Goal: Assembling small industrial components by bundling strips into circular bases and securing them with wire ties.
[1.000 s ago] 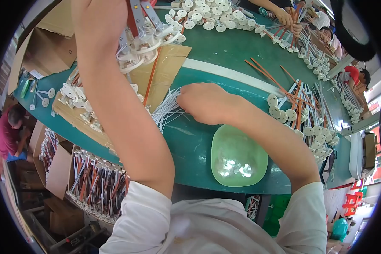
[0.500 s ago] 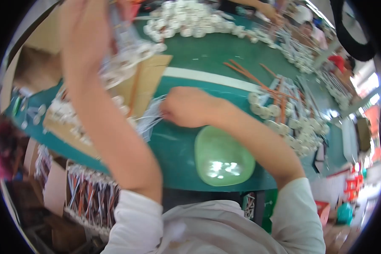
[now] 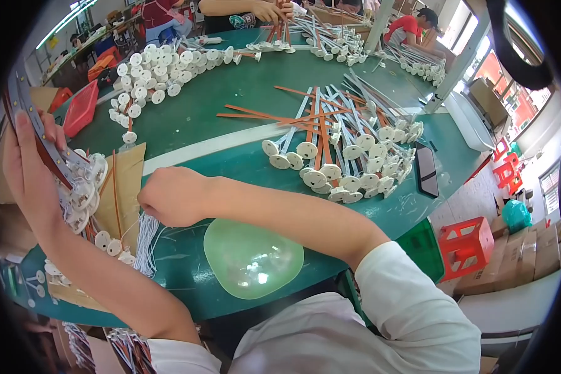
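My left hand (image 3: 28, 168) is raised at the left edge and grips a bundle of long flat strips with white round discs (image 3: 75, 187) hanging from their ends. My right hand (image 3: 168, 196) rests closed on the green table (image 3: 199, 124), its fingers on a bunch of thin white wires (image 3: 144, 243). A brown cardboard sheet (image 3: 128, 187) lies just left of it. A pale green shallow dish (image 3: 250, 257) sits in front of my right forearm.
A heap of white-disc strips with orange and grey bands (image 3: 343, 149) lies at centre right. Rows of white discs (image 3: 162, 68) curve across the far left. A red tray (image 3: 81, 107), a black phone (image 3: 426, 168) and another person's hands (image 3: 274, 11) are around the table.
The view has swung right and down. My left hand has come down from the top edge to the left side with the bundle. My right hand stays on the wires.
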